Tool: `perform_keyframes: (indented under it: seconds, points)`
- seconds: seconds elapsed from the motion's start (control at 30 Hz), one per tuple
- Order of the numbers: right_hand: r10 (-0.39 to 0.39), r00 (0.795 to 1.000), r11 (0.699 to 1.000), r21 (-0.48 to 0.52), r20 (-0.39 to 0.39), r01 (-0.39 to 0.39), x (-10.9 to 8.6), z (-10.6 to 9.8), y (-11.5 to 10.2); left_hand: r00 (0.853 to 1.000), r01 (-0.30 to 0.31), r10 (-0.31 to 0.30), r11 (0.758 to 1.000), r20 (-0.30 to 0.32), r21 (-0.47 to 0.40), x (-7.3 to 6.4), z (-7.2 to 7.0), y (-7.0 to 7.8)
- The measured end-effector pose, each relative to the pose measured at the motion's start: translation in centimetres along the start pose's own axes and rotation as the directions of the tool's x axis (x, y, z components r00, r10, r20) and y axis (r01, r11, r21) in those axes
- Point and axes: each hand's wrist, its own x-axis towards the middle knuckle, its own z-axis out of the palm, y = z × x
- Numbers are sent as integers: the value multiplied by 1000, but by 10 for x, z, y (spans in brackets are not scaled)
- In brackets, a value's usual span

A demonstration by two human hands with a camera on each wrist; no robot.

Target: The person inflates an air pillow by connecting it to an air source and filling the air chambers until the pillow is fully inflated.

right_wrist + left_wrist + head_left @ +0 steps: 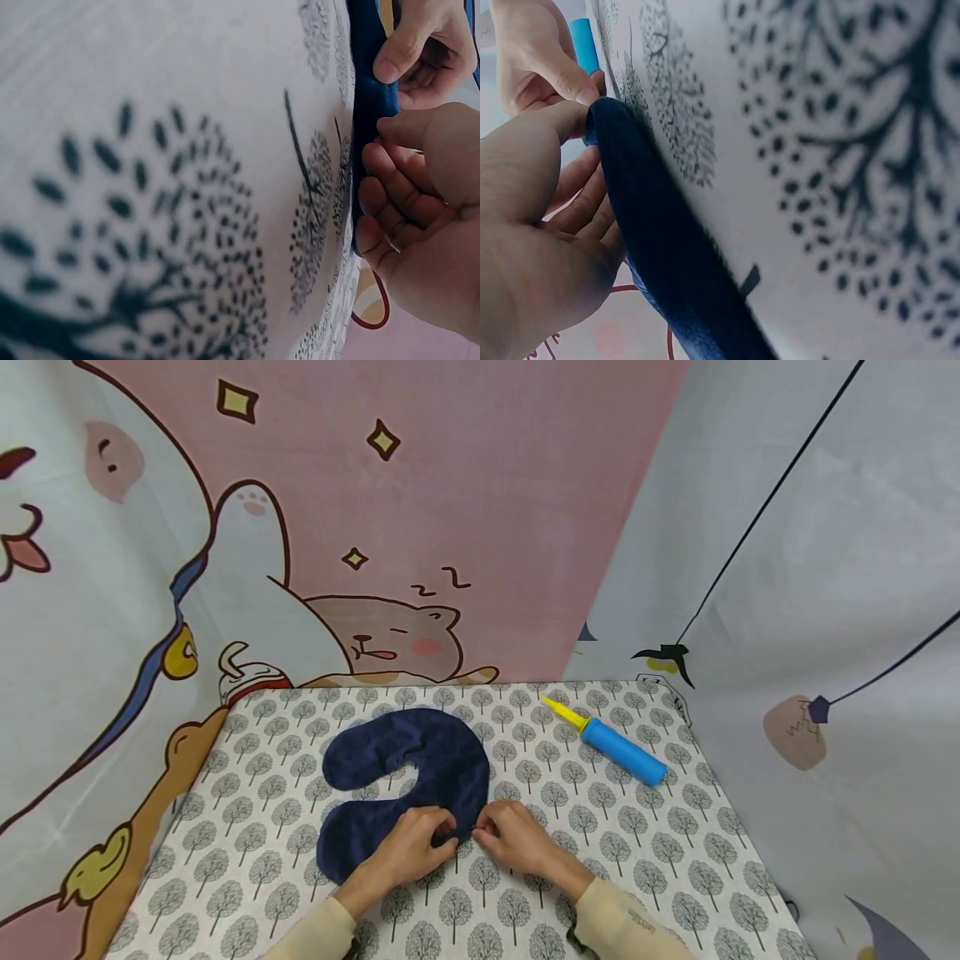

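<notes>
A navy, plush-looking U-shaped neck pillow (457, 752) lies flat on the cloth, its opening toward the left. At its lower right edge my left hand (417, 845) pinches the fabric between thumb and fingers. Just to the right, my right hand (517, 837) has thumb and forefinger together at the same edge, pinching it. In the left wrist view the pillow's edge (652, 217) rises between the left thumb and fingers. The right wrist view shows both hands close together along the blue edge (369, 97); what lies exactly under the right fingertips is hidden.
A hand pump with a blue barrel (624, 752) and yellow nozzle lies at the right back of the table. White cloth (645, 877) printed with trees covers the table. Printed curtains with cartoon animals (525, 527) hang behind and at both sides.
</notes>
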Motion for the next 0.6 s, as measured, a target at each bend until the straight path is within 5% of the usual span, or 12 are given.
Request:
perform_keyframes:
  seconds: [0.6]
  points:
    - [-57, 997, 998, -10, -49, 57, 3, -13, 10, 999, -4, 5, 1000, 43, -24, 0, -1, 3]
